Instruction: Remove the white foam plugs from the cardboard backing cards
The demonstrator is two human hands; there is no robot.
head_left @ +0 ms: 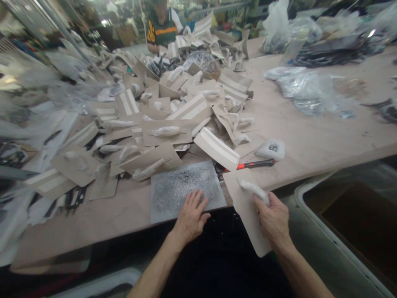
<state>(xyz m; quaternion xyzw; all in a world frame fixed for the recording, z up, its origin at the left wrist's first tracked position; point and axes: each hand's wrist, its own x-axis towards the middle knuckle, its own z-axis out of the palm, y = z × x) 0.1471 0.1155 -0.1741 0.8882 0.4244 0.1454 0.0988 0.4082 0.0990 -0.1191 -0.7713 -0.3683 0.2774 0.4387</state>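
My right hand point(273, 219) grips a plastering trowel point(245, 207) by its plastic-wrapped handle. The trowel's flat blade, beige on this side, hangs tilted past the table's front edge. Spread fingers of my left hand point(192, 217) rest on the near part of a grey metal plate point(161, 190). Small pale and dark bits are scattered over that plate. Right behind the plate lies another trowel point(217, 149) with a white strip along its face. A tool with a red and black handle point(256, 164) lies beside it, its head hidden.
A big heap of similar trowels point(167, 130) covers the table's middle and left. A white tub point(271, 150) holds small dark pieces. Plastic bags point(310, 89) lie at the right. Across the table is another person point(163, 31). A pale-rimmed bin point(331, 231) stands below right.
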